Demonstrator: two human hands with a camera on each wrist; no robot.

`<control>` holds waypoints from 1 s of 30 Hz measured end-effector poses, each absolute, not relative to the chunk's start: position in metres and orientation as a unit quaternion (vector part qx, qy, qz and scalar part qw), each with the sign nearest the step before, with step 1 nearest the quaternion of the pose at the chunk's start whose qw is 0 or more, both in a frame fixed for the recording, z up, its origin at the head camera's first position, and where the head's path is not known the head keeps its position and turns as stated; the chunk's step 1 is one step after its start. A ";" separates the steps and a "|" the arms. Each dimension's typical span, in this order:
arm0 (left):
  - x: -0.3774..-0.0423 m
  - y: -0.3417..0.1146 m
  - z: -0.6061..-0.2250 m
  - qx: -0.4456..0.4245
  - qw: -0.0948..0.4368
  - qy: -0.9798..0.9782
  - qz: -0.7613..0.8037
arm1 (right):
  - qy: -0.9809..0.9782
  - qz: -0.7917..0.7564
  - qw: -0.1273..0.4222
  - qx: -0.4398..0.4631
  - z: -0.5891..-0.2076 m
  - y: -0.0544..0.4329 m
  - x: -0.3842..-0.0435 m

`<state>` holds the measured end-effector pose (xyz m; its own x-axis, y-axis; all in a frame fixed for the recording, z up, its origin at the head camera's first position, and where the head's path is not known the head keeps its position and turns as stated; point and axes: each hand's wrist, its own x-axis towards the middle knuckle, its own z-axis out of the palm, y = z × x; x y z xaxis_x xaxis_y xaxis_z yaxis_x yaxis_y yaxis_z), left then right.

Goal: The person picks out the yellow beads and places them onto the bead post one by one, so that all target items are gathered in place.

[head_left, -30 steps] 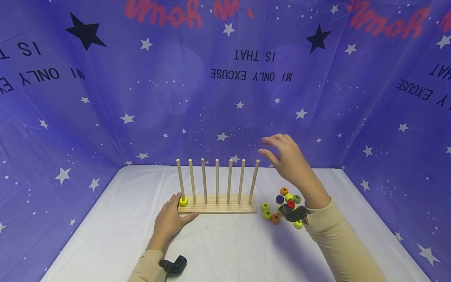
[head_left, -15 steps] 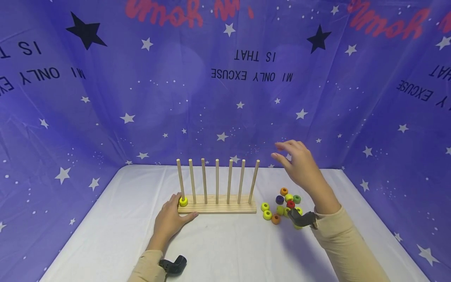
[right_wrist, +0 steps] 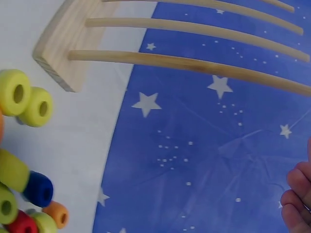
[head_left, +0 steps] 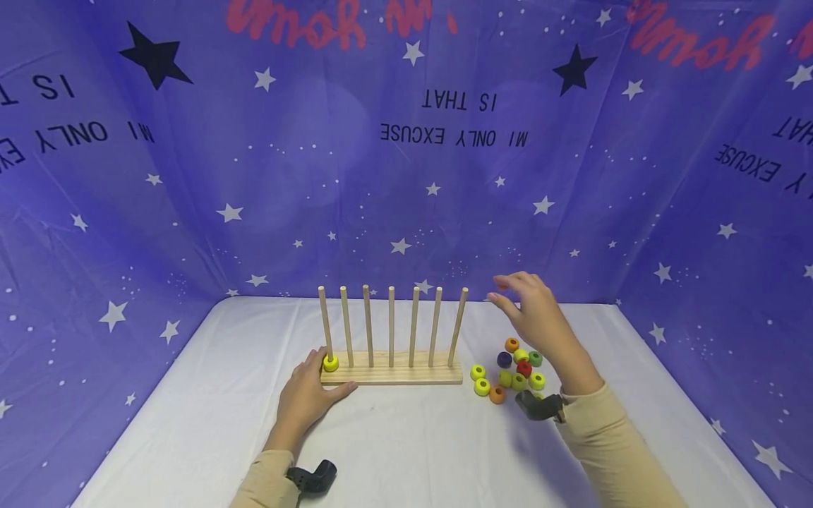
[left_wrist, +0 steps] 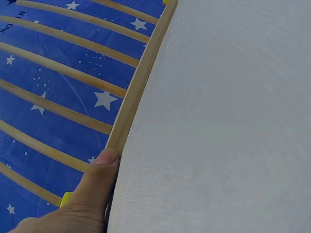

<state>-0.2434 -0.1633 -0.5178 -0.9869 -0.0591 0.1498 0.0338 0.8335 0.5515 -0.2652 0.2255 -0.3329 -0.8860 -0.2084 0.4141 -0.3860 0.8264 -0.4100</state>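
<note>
A wooden peg rack (head_left: 399, 377) with a row of upright pegs stands on the table. At its left end my left hand (head_left: 308, 398) grips the base; the thumb (left_wrist: 99, 170) lies along the front edge in the left wrist view. One yellow bead (head_left: 331, 363) sits at the bottom of the leftmost peg, beside those fingers. My right hand (head_left: 536, 310) hovers in the air right of the rack, thumb and fingers apart, nothing between them. Below it lie several loose beads: yellow (head_left: 478, 372), orange (head_left: 497, 394), red (head_left: 524, 368), green (head_left: 536, 358) and a dark blue one (right_wrist: 38, 189).
A white cloth covers the table (head_left: 406, 451). Purple-blue fabric (head_left: 406, 176) printed with stars and lettering rises behind it and at both sides. Each wrist wears a black camera strap, the right one (head_left: 540, 405) overlapping a bead in the head view.
My right hand has moved right and then down, nearer to the loose beads, its fingers still apart. The left hand and the peg rack have stayed put.
</note>
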 end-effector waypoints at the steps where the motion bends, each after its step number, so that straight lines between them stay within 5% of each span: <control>1: -0.243 -0.163 -0.518 0.006 0.081 -0.954 -0.288 | -0.940 0.249 0.175 0.156 -0.336 0.226 -0.265; 30: -0.243 -0.164 -0.519 0.005 0.079 -0.954 -0.289 | -0.961 0.215 0.096 0.145 -0.439 0.236 -0.282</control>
